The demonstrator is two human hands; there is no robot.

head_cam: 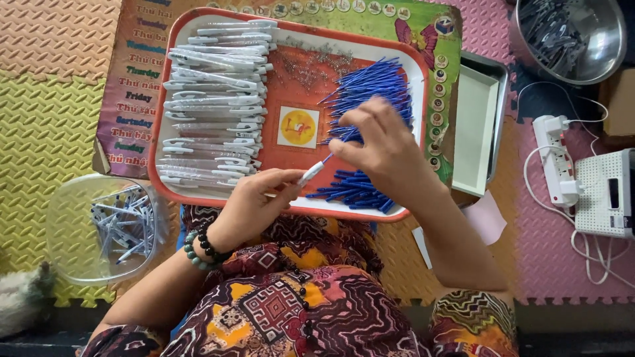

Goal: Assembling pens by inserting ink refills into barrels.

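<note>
Pen barrel [309, 173] mostly hidden inside left hand [254, 201]; only its white tip shows, frame centre. Left hand clamped on it. Right hand [383, 149] fingers pinched on a blue refill [329, 157], its end at the barrel tip, above the red tray [153, 132]. Steel bowl [572, 36], upper right, cut off; contents unclear.

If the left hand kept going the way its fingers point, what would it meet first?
The left hand points up and right with a white pen barrel; it would probably first meet the right hand, then the blue refills. Depth is unclear.
</note>
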